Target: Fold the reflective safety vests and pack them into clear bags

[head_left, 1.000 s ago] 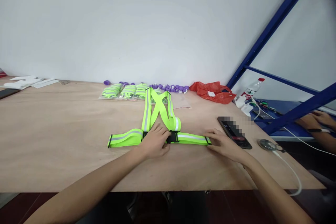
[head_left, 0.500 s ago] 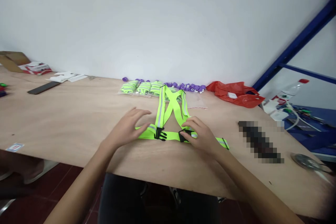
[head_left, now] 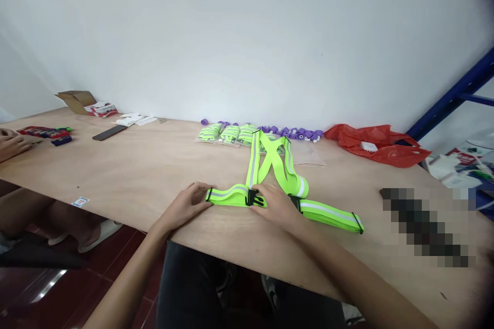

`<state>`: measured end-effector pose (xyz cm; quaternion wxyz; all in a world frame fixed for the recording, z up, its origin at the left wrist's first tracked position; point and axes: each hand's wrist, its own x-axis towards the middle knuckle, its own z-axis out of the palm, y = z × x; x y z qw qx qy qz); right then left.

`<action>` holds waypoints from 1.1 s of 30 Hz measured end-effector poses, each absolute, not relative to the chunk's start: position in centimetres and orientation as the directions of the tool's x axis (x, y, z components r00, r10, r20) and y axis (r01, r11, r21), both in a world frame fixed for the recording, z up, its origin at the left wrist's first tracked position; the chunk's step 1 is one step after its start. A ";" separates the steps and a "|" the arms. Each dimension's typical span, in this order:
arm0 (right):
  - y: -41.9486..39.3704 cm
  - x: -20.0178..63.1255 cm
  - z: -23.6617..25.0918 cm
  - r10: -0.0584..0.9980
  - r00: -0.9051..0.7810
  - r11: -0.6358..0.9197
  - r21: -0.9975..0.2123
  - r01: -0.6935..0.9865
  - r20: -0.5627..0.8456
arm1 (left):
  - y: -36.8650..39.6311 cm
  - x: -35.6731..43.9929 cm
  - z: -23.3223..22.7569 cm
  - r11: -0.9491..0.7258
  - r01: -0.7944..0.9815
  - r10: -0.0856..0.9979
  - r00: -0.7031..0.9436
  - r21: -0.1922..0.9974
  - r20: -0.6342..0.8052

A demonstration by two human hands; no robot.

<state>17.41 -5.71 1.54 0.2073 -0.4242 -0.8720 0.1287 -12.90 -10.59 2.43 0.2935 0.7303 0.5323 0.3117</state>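
Note:
A neon-yellow reflective vest (head_left: 252, 164) of elastic straps with grey stripes lies on the table, its shoulder straps crossing at the back. My left hand (head_left: 188, 205) pinches the left end of its waist strap, thumb below and fingers above, beside a black slider (head_left: 209, 195). Farther right, my right hand (head_left: 281, 206) has its thumb and fingertips closed on the vest at the black side-release buckle (head_left: 254, 198), whose prongs show. A second black buckle piece (head_left: 296, 202) is partly covered by that hand. The waist strap's right end reaches past my right wrist.
Bagged folded vests (head_left: 230, 134) and purple rolls (head_left: 301, 134) line the wall. At right are a red plastic bag (head_left: 380, 146) and a blurred dark object (head_left: 424, 229). Left are a dark flat bar (head_left: 109, 132), papers (head_left: 135, 119), a box (head_left: 77, 100) and another person's hand (head_left: 13, 144).
The view has turned left. My left hand has closed on the waist strap's left end. My right hand has moved left from the right buckle piece to the left buckle.

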 end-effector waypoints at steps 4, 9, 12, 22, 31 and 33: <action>-5.6 17.8 1.2 0.788 -0.529 0.612 -0.491 0.620 0.315 | -10.5 -12.8 2.6 -0.236 0.533 0.969 0.193 0.813 0.154; -5.5 18.8 1.4 0.763 -0.530 0.644 -0.511 0.569 0.371 | -10.8 -13.1 3.4 -0.223 0.499 0.970 0.197 0.837 0.141; -5.6 19.3 1.2 0.742 -0.575 0.666 -0.476 0.574 0.345 | -10.7 -13.7 4.2 -0.244 0.590 0.965 0.227 0.770 0.132; -5.5 19.7 -0.2 0.700 -0.633 0.708 -0.430 0.560 0.331 | -9.7 -14.7 5.1 -0.400 0.760 0.902 0.424 0.513 0.075; -5.6 19.9 -0.4 0.691 -0.629 0.722 -0.396 0.568 0.357 | -8.4 -14.8 4.5 -0.400 0.757 0.891 0.452 0.516 0.027; -5.6 19.8 -0.4 0.691 -0.630 0.722 -0.383 0.576 0.354 | -8.7 -14.3 4.7 -0.392 0.771 0.900 0.433 0.502 0.037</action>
